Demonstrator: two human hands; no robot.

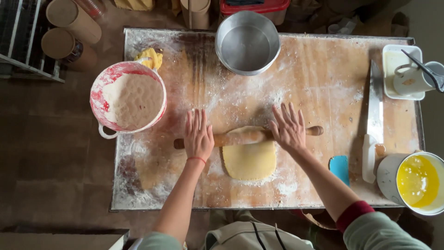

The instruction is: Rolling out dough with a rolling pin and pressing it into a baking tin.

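1. Two brown cardboard tubes point(69, 32) lie on the floor at about ten o'clock, off the table's point(323, 69) far-left corner, round ends up.
2. A tan cardboard box point(196, 11) stands at twelve o'clock beyond the table's far edge.
3. A red-lidded plastic container point(259, 7) sits just right of it, at about one o'clock.

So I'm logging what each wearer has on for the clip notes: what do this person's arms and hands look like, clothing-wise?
Both hands are bare: no gloves, no rings that can be made out. The left hand has a thin red band around the wrist. The forearms are uncovered; grey-green sleeves are pushed up near the elbows, and the right one shows a dark red cuff beneath it.
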